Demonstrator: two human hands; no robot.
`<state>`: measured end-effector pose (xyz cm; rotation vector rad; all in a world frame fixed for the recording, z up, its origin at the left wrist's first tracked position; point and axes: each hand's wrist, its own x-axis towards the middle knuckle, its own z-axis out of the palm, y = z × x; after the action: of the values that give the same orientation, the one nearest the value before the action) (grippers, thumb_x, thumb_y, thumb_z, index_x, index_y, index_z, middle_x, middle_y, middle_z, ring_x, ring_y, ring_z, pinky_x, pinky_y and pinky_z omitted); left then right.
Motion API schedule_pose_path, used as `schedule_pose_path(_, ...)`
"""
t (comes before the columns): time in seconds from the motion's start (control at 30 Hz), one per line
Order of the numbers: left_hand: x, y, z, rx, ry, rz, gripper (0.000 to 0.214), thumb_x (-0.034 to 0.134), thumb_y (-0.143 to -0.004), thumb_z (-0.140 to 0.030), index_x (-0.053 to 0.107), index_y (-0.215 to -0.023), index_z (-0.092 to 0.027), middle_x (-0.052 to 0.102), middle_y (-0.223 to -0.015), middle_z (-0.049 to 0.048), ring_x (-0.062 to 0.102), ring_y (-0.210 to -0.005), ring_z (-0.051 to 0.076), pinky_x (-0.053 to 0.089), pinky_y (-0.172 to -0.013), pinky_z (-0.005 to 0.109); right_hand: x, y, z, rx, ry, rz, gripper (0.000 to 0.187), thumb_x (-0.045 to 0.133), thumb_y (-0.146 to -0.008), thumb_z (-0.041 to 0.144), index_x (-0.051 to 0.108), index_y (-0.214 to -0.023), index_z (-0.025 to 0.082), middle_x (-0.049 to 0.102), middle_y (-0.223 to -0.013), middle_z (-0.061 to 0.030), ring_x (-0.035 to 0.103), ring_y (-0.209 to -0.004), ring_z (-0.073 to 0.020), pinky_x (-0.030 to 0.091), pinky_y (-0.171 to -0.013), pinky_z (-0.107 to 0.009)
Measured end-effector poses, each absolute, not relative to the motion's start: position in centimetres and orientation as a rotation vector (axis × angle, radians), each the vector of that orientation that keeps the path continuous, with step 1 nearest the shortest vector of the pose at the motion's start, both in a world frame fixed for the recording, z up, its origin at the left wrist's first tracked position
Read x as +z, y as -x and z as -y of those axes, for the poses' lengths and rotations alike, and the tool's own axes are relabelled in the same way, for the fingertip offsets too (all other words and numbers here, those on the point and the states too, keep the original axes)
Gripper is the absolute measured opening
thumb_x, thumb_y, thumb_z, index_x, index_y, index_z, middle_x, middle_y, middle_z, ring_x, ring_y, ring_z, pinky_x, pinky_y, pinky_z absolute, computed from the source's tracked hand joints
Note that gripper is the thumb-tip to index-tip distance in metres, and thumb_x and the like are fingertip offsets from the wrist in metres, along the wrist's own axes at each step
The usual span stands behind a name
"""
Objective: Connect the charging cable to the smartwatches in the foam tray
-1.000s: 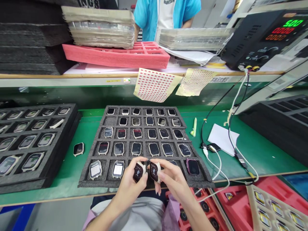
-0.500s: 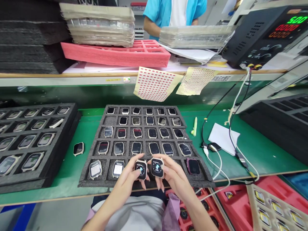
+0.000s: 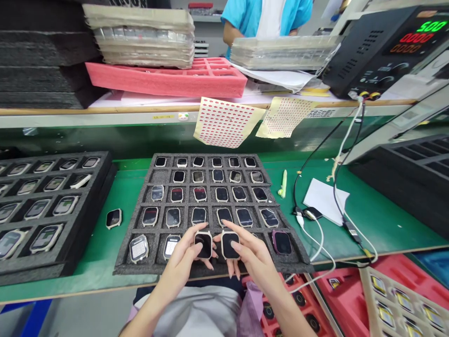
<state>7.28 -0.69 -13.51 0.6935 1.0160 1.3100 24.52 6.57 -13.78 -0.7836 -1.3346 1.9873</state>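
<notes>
My left hand [image 3: 187, 250] is closed around one smartwatch [image 3: 203, 245], its thumb on the dark screen. In my right hand [image 3: 247, 248] is a second smartwatch [image 3: 229, 244] with a light frame, the thumb likewise on its dark screen. Both watches are side by side, faces up, above the front row of a black foam tray [image 3: 121, 265]. Many strapless watches lie in the tray's compartments, among them a purple-framed watch [image 3: 282, 242] at the front right. Two watches with white screens, such as this watch [image 3: 139, 248], sit at the front left.
A single watch [image 3: 114, 218] lies on the green bench left of the tray. Another filled foam tray [image 3: 101, 180] stands farther left. Cables [image 3: 317, 243] and white paper [image 3: 326, 201] lie to the right. Behind the shelf stands a person in a blue shirt [image 3: 233, 16].
Both held watches showed lit watch faces before; now their screens are dark. The thumbs have shifted slightly on the glass. The person behind has moved a little to the right in view.
</notes>
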Motion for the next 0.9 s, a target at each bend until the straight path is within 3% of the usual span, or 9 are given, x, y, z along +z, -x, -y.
schedule_pose_path(0.1, -13.6, -7.3, 0.7, 1.305, -0.712, -1.02, 0.04, 0.045, -0.089, -0.029, 0.043, -0.128, -0.019, 0.059, -0.096, 0.0073, 0.06, -0.084, 0.021, 0.051, -0.066, 0.031, -13.6, -24.5, -6.3, 1.965, 0.792, 1.351, 0.043, 0.055, -0.091, 0.031, 0.045, -0.132, 0.022, 0.063, -0.108, -0.0121, 0.061, -0.047, -0.0103, 0.044, -0.036, -0.018)
schedule_pose_path(0.23, -13.8, -7.5, 0.8, 1.308, -0.805, -1.119, 0.047, 0.056, -0.084, -0.027, 0.041, -0.128, -0.021, 0.058, -0.093, 0.0043, 0.058, -0.08, 0.018, 0.048, -0.063, 0.026, -13.2, -24.3, -6.1, 1.96, 0.757, 1.33, 0.054, 0.056, -0.091, 0.03, 0.033, -0.14, 0.025, 0.059, -0.118, -0.0134, 0.063, -0.06, -0.0136, 0.05, -0.043, -0.02)
schedule_pose_path(0.33, -13.7, -7.8, 0.8, 1.314, -0.891, -1.25, 0.047, 0.062, -0.08, -0.021, 0.044, -0.124, -0.022, 0.057, -0.096, 0.0023, 0.056, -0.082, 0.016, 0.046, -0.071, 0.025, -13.0, -24.2, -6.2, 1.997, 0.669, 1.314, 0.051, 0.055, -0.092, 0.031, 0.036, -0.139, 0.025, 0.055, -0.123, -0.0141, 0.064, -0.071, -0.0172, 0.055, -0.051, -0.026)
schedule_pose_path(0.5, -13.1, -8.4, 0.7, 1.289, -0.985, -1.298, 0.032, 0.057, -0.081, -0.017, 0.05, -0.113, -0.021, 0.059, -0.09, 0.0, 0.054, -0.072, 0.013, 0.044, -0.069, 0.023, -13.3, -24.2, -6.6, 1.934, 0.58, 1.389, 0.026, 0.06, -0.089, 0.023, 0.059, -0.115, 0.022, 0.061, -0.1, -0.007, 0.064, -0.063, -0.0147, 0.055, -0.051, -0.025)
schedule_pose_path(0.67, -13.2, -8.8, 0.3, 1.327, -0.98, -1.225, 0.032, 0.055, -0.083, -0.017, 0.047, -0.113, -0.022, 0.059, -0.09, -0.0007, 0.054, -0.077, 0.013, 0.043, -0.074, 0.023, -13.5, -24.2, -6.6, 1.918, 0.598, 1.405, 0.033, 0.058, -0.091, 0.02, 0.054, -0.123, 0.022, 0.062, -0.076, -0.0012, 0.062, -0.054, -0.0112, 0.054, -0.053, -0.022)
schedule_pose_path(0.83, -13.4, -9.0, 0.2, 1.321, -0.901, -1.231, 0.034, 0.055, -0.084, -0.019, 0.043, -0.116, -0.021, 0.054, -0.081, -0.0028, 0.051, -0.07, 0.012, 0.042, -0.068, 0.022, -13.9, -24.5, -6.6, 1.976, 0.566, 1.354, 0.035, 0.059, -0.09, 0.024, 0.053, -0.124, 0.023, 0.061, -0.103, -0.0089, 0.063, -0.059, -0.0127, 0.053, -0.049, -0.023)
schedule_pose_path(0.9, -13.5, -8.9, 0.2, 1.323, -0.907, -1.249, 0.033, 0.055, -0.083, -0.019, 0.044, -0.115, -0.02, 0.052, -0.082, -0.0027, 0.05, -0.069, 0.012, 0.041, -0.068, 0.022, -14.1, -24.5, -6.6, 1.992, 0.565, 1.34, 0.034, 0.06, -0.09, 0.023, 0.054, -0.123, 0.022, 0.061, -0.104, -0.0096, 0.063, -0.06, -0.0132, 0.053, -0.049, -0.023)
